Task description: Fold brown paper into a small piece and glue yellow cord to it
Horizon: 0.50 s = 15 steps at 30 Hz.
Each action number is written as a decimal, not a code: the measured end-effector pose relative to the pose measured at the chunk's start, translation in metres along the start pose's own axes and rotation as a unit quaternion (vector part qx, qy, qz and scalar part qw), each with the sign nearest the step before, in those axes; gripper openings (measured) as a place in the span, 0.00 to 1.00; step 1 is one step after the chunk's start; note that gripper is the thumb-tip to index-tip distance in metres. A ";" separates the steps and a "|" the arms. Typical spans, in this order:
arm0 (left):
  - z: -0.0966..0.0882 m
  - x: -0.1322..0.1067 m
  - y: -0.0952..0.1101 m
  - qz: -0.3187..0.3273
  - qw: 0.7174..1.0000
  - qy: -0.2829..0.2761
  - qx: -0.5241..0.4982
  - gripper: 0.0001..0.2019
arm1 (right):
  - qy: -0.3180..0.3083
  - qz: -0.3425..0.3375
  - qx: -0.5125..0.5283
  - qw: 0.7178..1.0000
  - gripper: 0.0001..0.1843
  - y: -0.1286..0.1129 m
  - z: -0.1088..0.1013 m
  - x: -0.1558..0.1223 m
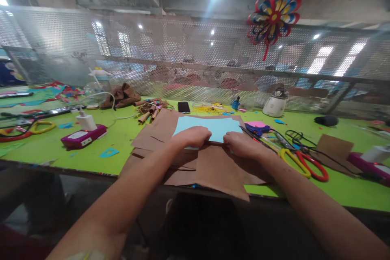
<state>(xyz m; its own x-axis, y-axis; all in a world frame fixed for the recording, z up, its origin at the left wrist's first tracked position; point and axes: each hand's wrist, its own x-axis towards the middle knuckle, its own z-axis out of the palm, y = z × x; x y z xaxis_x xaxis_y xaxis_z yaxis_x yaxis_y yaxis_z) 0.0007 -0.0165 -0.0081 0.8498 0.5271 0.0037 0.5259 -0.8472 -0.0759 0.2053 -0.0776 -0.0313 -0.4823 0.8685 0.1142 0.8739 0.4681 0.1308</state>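
Observation:
My left hand (195,135) and my right hand (238,143) are both closed on the top edge of a brown paper sheet (221,168). Between them that edge looks folded or rolled into a narrow strip. The sheet's lower end hangs past the table's front edge. Under my hands lies a light blue sheet (217,126), on top of more brown paper pieces (160,126). Scissors (300,162) with red and yellow handles rest to the right of my right hand, their blades pointing toward it. My fingertips are partly hidden.
Rolled brown paper tubes (152,111) and a black phone (183,107) lie behind the sheets. A purple power strip (83,137) with a white charger sits left. At right are a white bottle (275,102), cables and a brown piece (334,149). A perforated metal screen (183,61) stands behind.

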 end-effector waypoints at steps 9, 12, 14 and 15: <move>0.006 0.001 0.007 0.015 0.999 0.016 0.041 0.10 | 0.022 -0.004 -0.062 0.998 0.08 -0.009 0.010 -0.001; 0.005 0.000 0.005 0.020 0.999 0.016 0.035 0.10 | 0.036 -0.015 -0.082 0.996 0.08 -0.012 0.013 -0.002; 0.004 0.000 0.002 0.015 0.999 0.019 0.024 0.09 | 0.038 -0.017 -0.087 0.995 0.09 -0.013 0.013 -0.001; 0.003 -0.001 0.000 0.011 1.000 0.019 0.013 0.09 | 0.039 -0.015 -0.088 0.995 0.09 -0.013 0.013 -0.001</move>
<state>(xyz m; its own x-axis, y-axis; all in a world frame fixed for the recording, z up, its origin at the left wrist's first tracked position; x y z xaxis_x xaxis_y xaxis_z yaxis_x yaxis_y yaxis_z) -0.0002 -0.0163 -0.0116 0.8623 0.5048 0.0403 0.5062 -0.8564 -0.1018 0.1952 -0.0822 -0.0459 -0.5167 0.8362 0.1837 0.8388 0.4514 0.3043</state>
